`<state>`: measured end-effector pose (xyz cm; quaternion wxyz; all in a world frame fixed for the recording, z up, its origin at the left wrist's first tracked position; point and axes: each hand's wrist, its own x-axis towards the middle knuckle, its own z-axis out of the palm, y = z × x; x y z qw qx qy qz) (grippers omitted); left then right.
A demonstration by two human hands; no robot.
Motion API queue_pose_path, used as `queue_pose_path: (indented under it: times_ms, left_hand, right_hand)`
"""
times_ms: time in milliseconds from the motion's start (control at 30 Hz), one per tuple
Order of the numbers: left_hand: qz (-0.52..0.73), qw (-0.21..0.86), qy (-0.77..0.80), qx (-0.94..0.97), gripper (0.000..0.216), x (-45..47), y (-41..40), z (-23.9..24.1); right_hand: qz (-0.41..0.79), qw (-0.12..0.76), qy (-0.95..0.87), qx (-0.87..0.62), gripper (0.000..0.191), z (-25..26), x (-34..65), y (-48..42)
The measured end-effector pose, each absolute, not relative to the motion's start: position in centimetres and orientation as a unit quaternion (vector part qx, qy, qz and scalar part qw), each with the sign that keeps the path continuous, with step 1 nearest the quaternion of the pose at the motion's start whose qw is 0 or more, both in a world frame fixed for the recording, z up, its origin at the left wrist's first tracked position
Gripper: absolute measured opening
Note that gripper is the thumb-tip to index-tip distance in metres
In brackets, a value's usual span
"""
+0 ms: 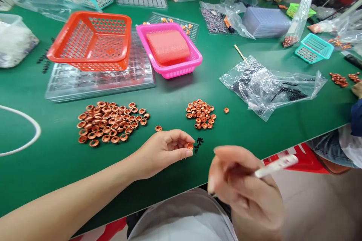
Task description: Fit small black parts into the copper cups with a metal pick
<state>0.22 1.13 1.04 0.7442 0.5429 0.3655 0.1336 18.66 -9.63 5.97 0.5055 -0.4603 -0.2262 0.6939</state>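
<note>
My left hand rests on the green table and pinches one small copper ring between thumb and fingertips. Just right of it lies a little cluster of tiny black parts. My right hand, blurred by motion, hovers near the table's front edge with its fingers closed round a thin white stick-like tool. A large pile of copper rings lies to the left of my left hand. A smaller pile sits just beyond it.
An orange basket sits on clear plastic trays. A pink basket holds a red block. Clear bags with black parts lie to the right. Teal baskets, more trays and other people's hands are at the far edge.
</note>
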Motion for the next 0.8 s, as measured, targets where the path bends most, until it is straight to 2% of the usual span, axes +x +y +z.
queue_pose_path:
  times_ms: [100, 633, 800]
  left_hand:
    - [0.140, 0.747, 0.351, 0.547, 0.026, 0.2, 1.1, 1.1]
    - [0.161, 0.766, 0.337, 0.523, 0.025, 0.2, 1.0, 0.6]
    - [0.157, 0.760, 0.342, 0.529, 0.023, 0.2, 0.9, 0.7]
  right_hand:
    - [0.699, 0.537, -0.244, -0.404, 0.038, 4.6, 18.1, -8.1]
    - [0.683, 0.561, -0.199, -0.423, 0.035, 2.7, 18.6, -7.7]
    - [0.650, 0.551, -0.242, -0.463, 0.034, 2.1, 21.5, -10.2]
